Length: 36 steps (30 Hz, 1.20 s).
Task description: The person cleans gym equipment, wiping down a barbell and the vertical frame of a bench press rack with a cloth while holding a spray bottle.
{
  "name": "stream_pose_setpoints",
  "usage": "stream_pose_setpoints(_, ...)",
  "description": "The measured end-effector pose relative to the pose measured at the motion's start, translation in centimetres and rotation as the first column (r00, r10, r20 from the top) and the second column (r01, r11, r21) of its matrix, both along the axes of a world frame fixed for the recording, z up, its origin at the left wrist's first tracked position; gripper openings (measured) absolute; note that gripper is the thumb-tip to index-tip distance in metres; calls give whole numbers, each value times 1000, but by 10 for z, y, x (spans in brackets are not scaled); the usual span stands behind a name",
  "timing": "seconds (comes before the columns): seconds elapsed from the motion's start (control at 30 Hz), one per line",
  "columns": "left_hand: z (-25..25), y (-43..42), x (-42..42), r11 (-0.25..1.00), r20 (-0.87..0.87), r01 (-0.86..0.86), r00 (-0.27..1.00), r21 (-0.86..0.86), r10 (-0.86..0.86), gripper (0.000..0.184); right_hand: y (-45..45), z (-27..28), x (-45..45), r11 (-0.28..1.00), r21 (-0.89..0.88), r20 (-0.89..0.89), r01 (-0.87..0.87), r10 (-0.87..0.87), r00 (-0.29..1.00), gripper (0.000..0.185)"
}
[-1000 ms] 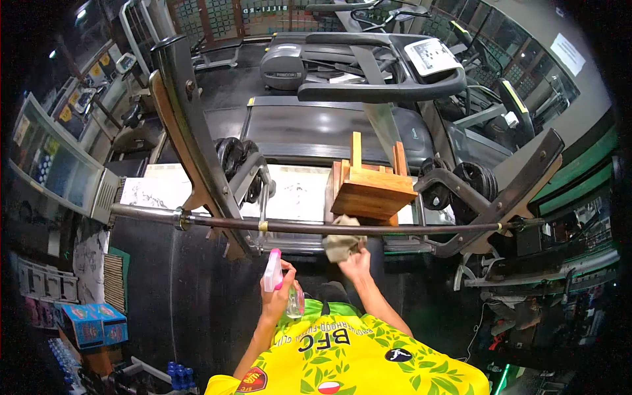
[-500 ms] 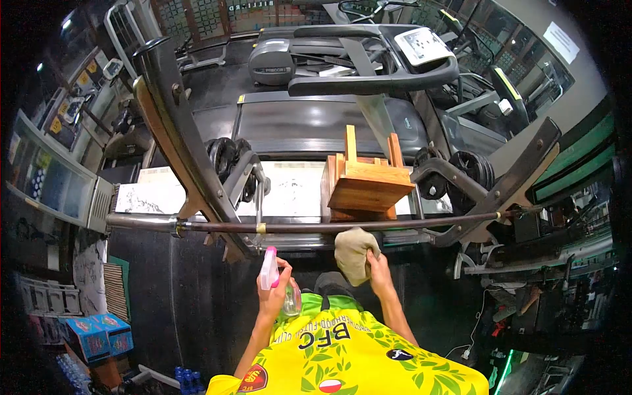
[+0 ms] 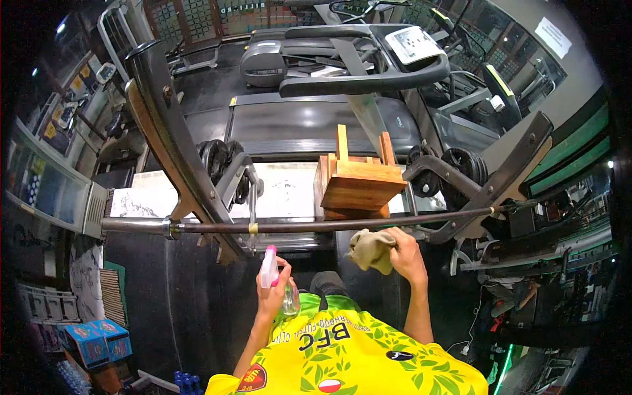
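My left hand (image 3: 272,293) is closed around a clear spray bottle (image 3: 290,301) with a pink and white trigger head, held upright in front of my body. My right hand (image 3: 407,255) grips a crumpled beige cloth (image 3: 370,251) just below a long barbell (image 3: 309,227). The barbell lies across a dark metal rack, its shaft running from left to right. Whether the cloth touches the bar is hard to tell.
Dark uprights of the rack (image 3: 172,141) rise on both sides, with weight plates (image 3: 214,161) beside them. A wooden stool-like block (image 3: 363,186) stands behind the bar. Farther back is a treadmill (image 3: 316,122). Blue boxes (image 3: 99,341) sit at lower left.
My right hand has moved right and slightly up toward the bar, and the cloth now hangs more crumpled. My left hand keeps the bottle in nearly the same spot. The view has shifted slightly.
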State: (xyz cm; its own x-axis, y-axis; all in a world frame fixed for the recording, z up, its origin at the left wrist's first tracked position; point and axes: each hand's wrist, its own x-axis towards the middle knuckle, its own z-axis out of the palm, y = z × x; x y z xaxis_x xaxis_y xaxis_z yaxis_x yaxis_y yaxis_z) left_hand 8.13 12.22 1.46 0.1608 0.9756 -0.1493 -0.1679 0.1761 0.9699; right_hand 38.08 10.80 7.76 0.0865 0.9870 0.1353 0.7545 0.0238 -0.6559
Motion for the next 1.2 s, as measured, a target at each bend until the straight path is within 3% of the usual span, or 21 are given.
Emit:
stream_pose_setpoints(0.03,1,0,0,1000,-14,3,1000,-1,-3,14,5,1,3,1000,0,1,-2,2,1000,29)
stream_pose_setpoints(0.1,2,-1,0,1000,-28,6,1000,-1,-6,14,17,2,11,999,-52,-275,6,-20,961,30)
stream_pose_setpoints(0.17,3,-2,1,1000,-21,3,1000,2,-3,14,39,-20,26,999,1,-282,49,-47,958,29)
stream_pose_setpoints(0.23,4,-4,2,1000,-28,18,999,-9,-19,14,61,-37,31,979,-120,-145,167,-183,972,27)
stream_pose_setpoints(0.3,4,-6,2,999,-37,32,999,-19,-33,15,78,-87,39,958,-92,227,270,-244,943,25)
stream_pose_setpoints(0.33,4,-7,2,1000,-24,22,999,-10,-22,15,84,-91,36,946,-209,390,249,-152,908,25)
stream_pose_setpoints(0.37,3,-8,2,1000,-10,8,1000,0,-8,15,86,-108,36,962,-125,338,244,-190,922,28)
stream_pose_setpoints(0.43,2,-9,0,1000,-25,-3,1000,-4,3,15,81,-87,17,944,93,247,315,-329,912,31)
stream_pose_setpoints(0.47,1,-10,-2,1000,-39,-7,999,-11,7,15,78,-82,13,946,90,248,312,-325,913,31)
stream_pose_setpoints(0.53,-9,-11,-4,1000,-53,-16,998,-16,15,15,73,-77,8,915,281,-90,288,-274,958,33)
stream_pose_setpoints(0.57,-12,-10,-4,1000,-68,-23,997,-20,22,14,68,-77,7,917,279,-89,285,-270,959,33)
stream_pose_setpoints(0.63,-6,-9,-3,999,-67,-46,997,-25,44,15,55,-76,2,866,458,75,198,-260,963,33)
stream_pose_setpoints(0.67,-4,-8,-3,998,-66,-61,996,-26,59,16,52,-72,-3,899,433,197,57,-156,968,32)
stream_pose_setpoints(0.7,-6,-7,-4,998,-68,-60,996,-28,58,16,53,-70,-8,900,432,196,58,-156,968,32)
stream_pose_setpoints(0.77,-12,-7,-4,998,-69,-52,996,-28,50,16,49,-71,-14,965,249,389,-89,-16,921,34)
stream_pose_setpoints(0.83,-20,-8,-5,998,-66,-27,998,-51,24,16,62,-82,-1,970,226,375,-95,4,927,34)
stream_pose_setpoints(0.9,-20,-11,-4,998,-63,0,998,-70,-5,16,77,-81,8,971,-240,321,-5,84,943,34)
stream_pose_setpoints(0.97,-16,-10,1,999,-50,-18,999,-27,16,16,95,-83,10,961,-276,270,20,58,961,44)
stream_pose_setpoints(1.03,-15,-10,5,1000,-47,-9,999,-21,8,16,112,-82,12,822,-565,311,69,134,941,48)
stream_pose_setpoints(1.17,-18,-12,8,999,-6,-12,1000,-44,12,16,133,-130,34,732,-682,277,-2,260,925,51)
stream_pose_setpoints(1.2,-18,-12,9,999,0,-9,1000,-48,9,16,130,-137,38,764,-644,307,-38,304,902,50)
